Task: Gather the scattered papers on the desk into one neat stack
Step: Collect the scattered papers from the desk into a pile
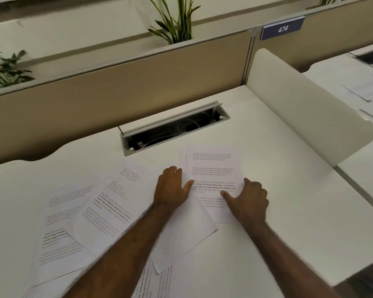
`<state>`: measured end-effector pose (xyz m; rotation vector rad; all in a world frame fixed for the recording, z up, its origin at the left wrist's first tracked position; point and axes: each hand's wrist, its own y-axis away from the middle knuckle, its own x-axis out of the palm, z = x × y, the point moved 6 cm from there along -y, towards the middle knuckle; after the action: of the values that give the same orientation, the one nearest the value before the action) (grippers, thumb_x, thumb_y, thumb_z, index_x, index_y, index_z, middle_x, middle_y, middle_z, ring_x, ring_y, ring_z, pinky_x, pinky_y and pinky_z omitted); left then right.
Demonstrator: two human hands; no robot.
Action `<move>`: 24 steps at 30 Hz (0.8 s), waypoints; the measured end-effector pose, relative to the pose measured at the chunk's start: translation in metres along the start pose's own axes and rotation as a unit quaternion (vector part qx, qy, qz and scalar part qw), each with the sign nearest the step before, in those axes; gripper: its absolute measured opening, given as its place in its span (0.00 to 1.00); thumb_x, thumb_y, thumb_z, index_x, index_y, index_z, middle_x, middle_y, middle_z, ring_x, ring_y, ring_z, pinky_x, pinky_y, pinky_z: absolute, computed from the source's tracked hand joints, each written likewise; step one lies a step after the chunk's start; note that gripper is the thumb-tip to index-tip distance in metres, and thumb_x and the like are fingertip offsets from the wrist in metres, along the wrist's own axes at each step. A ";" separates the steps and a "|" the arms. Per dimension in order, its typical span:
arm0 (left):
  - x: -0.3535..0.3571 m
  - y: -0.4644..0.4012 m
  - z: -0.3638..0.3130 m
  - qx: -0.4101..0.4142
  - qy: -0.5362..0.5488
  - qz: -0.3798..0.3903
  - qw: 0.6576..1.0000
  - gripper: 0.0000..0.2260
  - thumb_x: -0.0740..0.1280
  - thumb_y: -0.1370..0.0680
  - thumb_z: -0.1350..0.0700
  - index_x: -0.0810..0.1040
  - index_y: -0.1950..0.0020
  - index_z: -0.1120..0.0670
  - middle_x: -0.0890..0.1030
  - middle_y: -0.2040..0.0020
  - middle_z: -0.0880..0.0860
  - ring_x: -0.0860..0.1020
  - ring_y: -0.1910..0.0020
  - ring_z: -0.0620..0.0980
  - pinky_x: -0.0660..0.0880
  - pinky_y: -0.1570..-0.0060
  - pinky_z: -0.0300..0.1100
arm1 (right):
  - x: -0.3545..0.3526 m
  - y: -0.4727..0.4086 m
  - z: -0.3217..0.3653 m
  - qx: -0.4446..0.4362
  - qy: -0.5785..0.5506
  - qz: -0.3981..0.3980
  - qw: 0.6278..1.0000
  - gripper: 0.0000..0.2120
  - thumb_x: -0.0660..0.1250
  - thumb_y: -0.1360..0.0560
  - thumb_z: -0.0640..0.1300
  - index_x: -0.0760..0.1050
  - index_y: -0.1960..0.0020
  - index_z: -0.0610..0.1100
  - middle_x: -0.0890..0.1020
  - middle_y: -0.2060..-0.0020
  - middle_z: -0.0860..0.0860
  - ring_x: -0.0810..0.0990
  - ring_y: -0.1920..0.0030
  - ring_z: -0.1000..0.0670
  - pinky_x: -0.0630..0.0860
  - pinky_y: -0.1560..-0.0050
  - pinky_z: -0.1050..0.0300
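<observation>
White desk point(267, 147) strewn with papers point(108, 207); left hand point(172, 188), right hand point(249, 198) spread flat on sheets

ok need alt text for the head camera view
Two bare hands, left hand and right hand, press flat on a small pile of printed white paper sheets on a white desk; more printed sheets lie scattered to the left.

Papers point(108, 211): white w/ black & grey printed text lines, some bold. Desk point(278, 190) white. Partition point(116, 89) at 12 o'clock is beige w/ pale trim. Sign point(282, 29) at 1 o'clock: dark blue, white "474". Plants point(174, 24) green. Cable tray point(174, 127) grey-rimmed, dark inside.
</observation>
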<state>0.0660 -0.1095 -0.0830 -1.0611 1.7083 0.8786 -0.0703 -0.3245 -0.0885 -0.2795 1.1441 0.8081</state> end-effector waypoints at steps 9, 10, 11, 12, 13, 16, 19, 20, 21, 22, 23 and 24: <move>-0.005 -0.072 0.001 -0.110 0.026 0.038 0.993 0.31 0.68 0.21 0.37 0.76 0.30 0.60 0.77 0.31 0.61 0.71 0.30 0.61 0.70 0.31 0.54 | -0.006 -0.023 -0.003 0.027 -0.171 0.090 0.981 0.46 0.78 0.28 0.64 0.67 0.19 0.42 0.76 0.29 0.43 0.74 0.27 0.41 0.71 0.25 0.43; -0.003 -0.077 0.001 -0.124 0.023 0.052 0.991 0.32 0.69 0.22 0.36 0.75 0.29 0.60 0.76 0.30 0.61 0.71 0.29 0.62 0.70 0.31 0.54 | -0.007 -0.023 -0.003 0.025 -0.183 0.093 0.978 0.45 0.78 0.28 0.63 0.67 0.19 0.42 0.76 0.29 0.43 0.75 0.28 0.42 0.71 0.25 0.43; -0.001 -0.081 0.001 -0.139 0.023 0.059 0.988 0.33 0.69 0.23 0.36 0.74 0.29 0.60 0.76 0.30 0.61 0.72 0.29 0.62 0.71 0.32 0.54 | -0.006 -0.024 -0.002 0.024 -0.194 0.096 0.976 0.45 0.78 0.27 0.62 0.67 0.19 0.42 0.77 0.29 0.43 0.76 0.28 0.42 0.71 0.25 0.43; -0.001 -0.085 0.001 -0.154 0.025 0.063 0.986 0.34 0.70 0.24 0.35 0.74 0.29 0.59 0.76 0.30 0.61 0.72 0.30 0.62 0.72 0.33 0.54 | -0.006 -0.024 -0.002 0.022 -0.203 0.099 0.974 0.44 0.78 0.27 0.62 0.67 0.19 0.43 0.77 0.29 0.44 0.76 0.29 0.43 0.71 0.25 0.42; 0.000 -0.088 0.000 -0.170 0.032 0.067 0.983 0.34 0.72 0.24 0.35 0.73 0.29 0.59 0.76 0.30 0.61 0.73 0.30 0.62 0.73 0.34 0.54 | -0.006 -0.024 -0.001 0.021 -0.210 0.103 0.972 0.44 0.78 0.27 0.62 0.66 0.19 0.43 0.76 0.29 0.44 0.76 0.29 0.43 0.72 0.25 0.42; 0.002 -0.095 -0.002 -0.227 0.090 0.077 0.967 0.37 0.76 0.27 0.36 0.71 0.29 0.59 0.78 0.29 0.61 0.77 0.31 0.63 0.76 0.34 0.55 | -0.004 -0.025 0.001 0.012 -0.224 0.106 0.969 0.44 0.77 0.26 0.61 0.66 0.19 0.44 0.76 0.28 0.45 0.76 0.28 0.43 0.72 0.25 0.40; 0.005 -0.097 -0.005 -0.268 0.170 0.076 0.945 0.36 0.79 0.28 0.41 0.71 0.30 0.61 0.80 0.31 0.61 0.79 0.35 0.63 0.78 0.36 0.56 | -0.004 -0.025 0.003 0.008 -0.233 0.102 0.967 0.43 0.78 0.26 0.61 0.66 0.19 0.44 0.76 0.27 0.45 0.75 0.28 0.43 0.72 0.25 0.40; 0.005 -0.098 -0.005 -0.276 0.186 0.072 0.940 0.35 0.80 0.29 0.42 0.73 0.32 0.61 0.81 0.33 0.61 0.81 0.36 0.63 0.80 0.38 0.55 | -0.004 -0.025 0.003 0.008 -0.237 0.099 0.966 0.43 0.78 0.26 0.61 0.66 0.19 0.44 0.76 0.27 0.45 0.75 0.28 0.43 0.72 0.25 0.40; 0.006 -0.098 -0.005 -0.282 0.203 0.067 0.935 0.32 0.81 0.30 0.43 0.74 0.35 0.61 0.82 0.35 0.60 0.82 0.38 0.63 0.81 0.39 0.55 | -0.004 -0.025 0.002 0.007 -0.240 0.097 0.966 0.43 0.78 0.26 0.61 0.67 0.19 0.44 0.76 0.27 0.45 0.75 0.28 0.43 0.72 0.25 0.41; 0.008 -0.099 -0.005 -0.287 0.225 0.064 0.929 0.30 0.81 0.30 0.45 0.76 0.39 0.61 0.83 0.37 0.60 0.83 0.40 0.63 0.81 0.40 0.55 | -0.004 -0.025 0.002 0.007 -0.243 0.096 0.965 0.42 0.78 0.26 0.61 0.67 0.19 0.44 0.76 0.27 0.46 0.75 0.28 0.44 0.72 0.25 0.41; 0.010 -0.099 -0.006 -0.289 0.256 0.068 0.920 0.27 0.82 0.31 0.46 0.78 0.42 0.62 0.84 0.39 0.59 0.84 0.42 0.63 0.82 0.40 0.55 | -0.004 -0.024 0.001 0.007 -0.246 0.094 0.965 0.42 0.78 0.26 0.61 0.67 0.20 0.44 0.76 0.27 0.46 0.75 0.28 0.44 0.72 0.25 0.41; 0.012 -0.099 -0.009 -0.289 0.284 0.077 0.911 0.27 0.82 0.31 0.47 0.80 0.43 0.63 0.85 0.40 0.59 0.84 0.43 0.63 0.82 0.41 0.56 | -0.005 -0.024 -0.001 0.007 -0.249 0.094 0.964 0.42 0.78 0.26 0.61 0.68 0.20 0.44 0.76 0.27 0.46 0.75 0.28 0.44 0.72 0.25 0.41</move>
<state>0.1515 -0.1578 -0.1017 -1.7243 2.0824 1.3178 -0.0548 -0.3437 -0.0891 0.0485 0.7064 0.9696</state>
